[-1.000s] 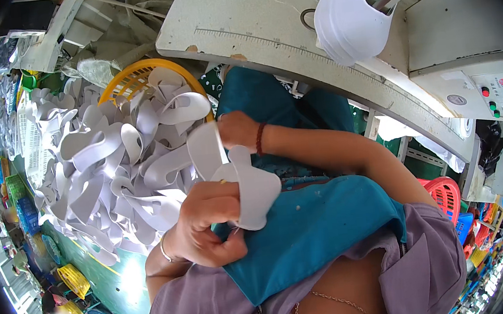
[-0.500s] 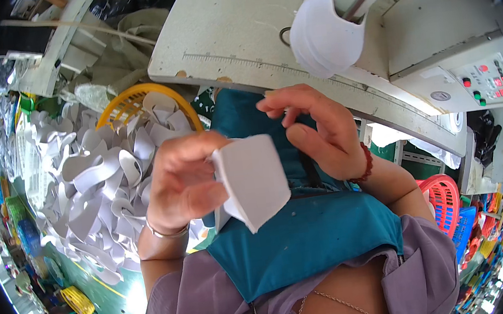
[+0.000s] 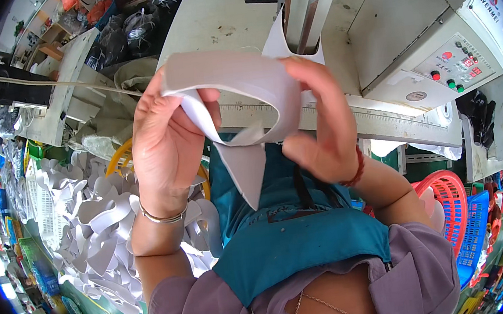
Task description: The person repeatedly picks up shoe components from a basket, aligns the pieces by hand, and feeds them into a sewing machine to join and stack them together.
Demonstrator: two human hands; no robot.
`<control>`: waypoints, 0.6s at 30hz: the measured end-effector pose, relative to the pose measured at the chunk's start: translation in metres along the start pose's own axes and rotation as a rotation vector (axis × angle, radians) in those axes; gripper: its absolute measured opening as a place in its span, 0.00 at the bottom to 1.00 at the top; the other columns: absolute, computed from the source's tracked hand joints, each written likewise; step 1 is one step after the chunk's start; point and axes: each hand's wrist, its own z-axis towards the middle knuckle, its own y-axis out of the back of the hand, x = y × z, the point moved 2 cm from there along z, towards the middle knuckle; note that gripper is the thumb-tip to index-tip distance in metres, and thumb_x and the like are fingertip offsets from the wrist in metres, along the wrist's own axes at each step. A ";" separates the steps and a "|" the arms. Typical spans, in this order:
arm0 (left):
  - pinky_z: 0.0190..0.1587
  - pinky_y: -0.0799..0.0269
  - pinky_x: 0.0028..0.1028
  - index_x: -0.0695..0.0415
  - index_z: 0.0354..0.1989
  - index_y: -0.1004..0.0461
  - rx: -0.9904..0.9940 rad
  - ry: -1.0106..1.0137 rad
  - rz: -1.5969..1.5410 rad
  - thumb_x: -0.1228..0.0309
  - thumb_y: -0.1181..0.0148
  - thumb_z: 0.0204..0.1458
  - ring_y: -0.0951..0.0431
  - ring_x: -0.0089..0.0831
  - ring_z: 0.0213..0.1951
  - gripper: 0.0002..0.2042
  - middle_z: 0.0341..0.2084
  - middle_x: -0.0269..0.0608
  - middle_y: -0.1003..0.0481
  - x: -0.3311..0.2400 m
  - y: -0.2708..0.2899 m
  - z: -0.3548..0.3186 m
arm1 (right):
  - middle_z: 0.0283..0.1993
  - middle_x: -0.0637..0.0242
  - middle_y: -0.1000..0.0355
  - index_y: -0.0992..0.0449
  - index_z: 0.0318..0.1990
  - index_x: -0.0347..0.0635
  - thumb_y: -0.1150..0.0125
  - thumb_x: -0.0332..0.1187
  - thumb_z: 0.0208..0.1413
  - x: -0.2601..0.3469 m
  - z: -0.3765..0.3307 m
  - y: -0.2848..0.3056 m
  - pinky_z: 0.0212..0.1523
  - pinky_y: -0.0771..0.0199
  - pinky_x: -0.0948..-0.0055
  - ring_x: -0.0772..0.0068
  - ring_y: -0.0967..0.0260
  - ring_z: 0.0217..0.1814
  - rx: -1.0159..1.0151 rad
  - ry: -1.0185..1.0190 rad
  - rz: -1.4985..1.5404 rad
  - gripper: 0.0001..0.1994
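Note:
A thin white band-like piece [image 3: 227, 69], curved into a loop with a pointed end hanging down, is up in front of my chest. My left hand [image 3: 163, 143] grips its left side, fingers reaching inside the loop. Around its right side curls my right hand [image 3: 327, 126], fingertips at the upper edge and thumb by the lower part; the thumb is slightly blurred. Beyond my hands, similar white material [image 3: 276, 39] hangs around the upright post [image 3: 305, 10] of a machine. A teal apron [image 3: 297, 238] covers my front below the piece.
A large heap of white curved pieces [image 3: 102, 228] lies at left, beside a yellow basket [image 3: 118, 160]. Ahead is a pale worktop [image 3: 207, 30] with a ruler edge. The machine's control box [image 3: 402, 43] stands right. Red [image 3: 457, 197] and blue [image 3: 476, 225] baskets sit lower right.
The white piece has risen away from my chest and now shows as an open loop. My right hand, empty before, has come onto its right side. The view has tilted up toward the machine.

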 end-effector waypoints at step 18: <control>0.31 0.29 0.25 0.58 0.40 0.32 -0.222 -0.092 0.107 0.65 0.50 0.57 0.25 0.29 0.27 0.10 0.32 0.43 0.25 -0.002 -0.010 0.012 | 0.49 0.58 0.30 0.27 0.39 0.41 0.42 0.29 0.46 0.017 -0.012 -0.033 0.43 0.30 0.65 0.61 0.32 0.49 0.110 0.481 -0.400 0.11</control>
